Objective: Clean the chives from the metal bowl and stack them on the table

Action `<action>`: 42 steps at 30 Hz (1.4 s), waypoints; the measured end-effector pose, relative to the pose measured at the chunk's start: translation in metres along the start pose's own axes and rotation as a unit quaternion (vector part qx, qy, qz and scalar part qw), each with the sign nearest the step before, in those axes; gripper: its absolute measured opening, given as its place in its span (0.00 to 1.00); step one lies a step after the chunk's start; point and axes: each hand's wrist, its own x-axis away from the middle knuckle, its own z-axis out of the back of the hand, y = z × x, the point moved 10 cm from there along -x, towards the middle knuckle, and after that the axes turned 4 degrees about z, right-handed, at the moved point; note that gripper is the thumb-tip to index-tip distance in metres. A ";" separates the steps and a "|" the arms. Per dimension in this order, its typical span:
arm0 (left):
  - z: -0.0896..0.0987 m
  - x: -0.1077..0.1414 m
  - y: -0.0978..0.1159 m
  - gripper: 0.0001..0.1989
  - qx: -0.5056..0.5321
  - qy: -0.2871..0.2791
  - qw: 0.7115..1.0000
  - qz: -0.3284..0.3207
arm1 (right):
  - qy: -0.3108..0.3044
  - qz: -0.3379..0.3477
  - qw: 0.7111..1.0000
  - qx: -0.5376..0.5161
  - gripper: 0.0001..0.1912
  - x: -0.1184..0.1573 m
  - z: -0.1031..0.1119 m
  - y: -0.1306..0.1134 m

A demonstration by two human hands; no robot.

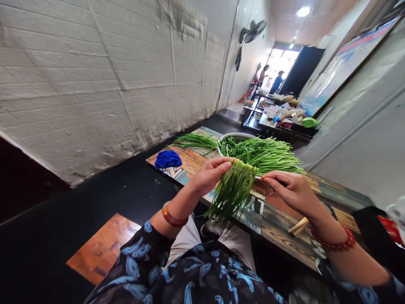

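My left hand [211,174] is closed around one end of a row of green chives [234,190]. The stalks hang side by side over the table's front edge, their pale ends lined up along the top. Just right of this row, my right hand [292,192] is pinched shut; what its fingertips hold is too thin to make out. Behind both hands stands a white bowl [232,136] heaped with loose chives [268,154]. A bundle of thin pale sticks [298,227] lies on the table under my right wrist.
On the patterned wooden table [278,223], a blue cloth [167,159] lies at left near more chives [198,141]. A wooden stool [103,249] stands at lower left. A white wall [110,76] runs along the left. Farther back are a cluttered table [268,122] and two people.
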 end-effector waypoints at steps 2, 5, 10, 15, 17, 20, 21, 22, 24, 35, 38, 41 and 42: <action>0.007 0.001 0.004 0.17 0.003 0.039 0.999 -0.023 | 0.002 -0.002 1.000 0.003 0.12 0.001 0.000 0.001; 0.012 0.003 0.005 0.16 -0.014 0.079 0.996 -0.037 | 0.000 0.000 1.000 0.004 0.12 0.001 -0.001 -0.001; 0.013 0.004 -0.002 0.17 -0.019 0.122 0.992 -0.035 | 0.014 -0.008 1.000 0.000 0.11 0.003 -0.001 -0.001; 0.011 0.005 -0.008 0.17 0.004 0.113 0.993 -0.022 | 0.016 -0.021 0.999 -0.017 0.11 0.007 -0.003 0.006; 0.012 0.005 -0.009 0.17 -0.001 0.108 0.994 -0.015 | 0.016 -0.028 0.999 -0.016 0.11 0.008 -0.001 0.008; 0.018 0.007 -0.008 0.18 -0.020 0.117 0.993 -0.022 | 0.018 -0.031 0.999 -0.011 0.11 0.008 0.001 0.009; 0.020 0.007 -0.007 0.18 -0.025 0.123 0.992 -0.027 | 0.018 -0.030 0.999 -0.010 0.11 0.007 0.001 0.009; 0.022 0.008 -0.007 0.18 -0.030 0.127 0.991 -0.030 | 0.018 -0.028 0.999 -0.010 0.11 0.007 0.001 0.009; 0.022 0.008 -0.008 0.17 -0.036 0.130 0.990 -0.032 | 0.019 -0.026 0.999 -0.011 0.11 0.007 0.000 0.008; 0.014 0.002 -0.008 0.16 -0.091 0.073 0.993 -0.019 | 0.011 -0.030 0.999 -0.015 0.11 0.013 -0.009 0.016; 0.011 0.000 -0.006 0.16 -0.078 0.051 0.995 -0.017 | 0.008 -0.027 0.999 -0.019 0.12 0.012 -0.008 0.013; 0.009 -0.003 -0.005 0.15 -0.080 0.043 0.996 -0.013 | 0.006 -0.026 0.999 -0.020 0.12 0.010 -0.008 0.010; 0.009 -0.003 -0.005 0.15 -0.082 0.043 0.996 -0.010 | 0.005 -0.027 0.999 -0.019 0.12 0.010 -0.008 0.010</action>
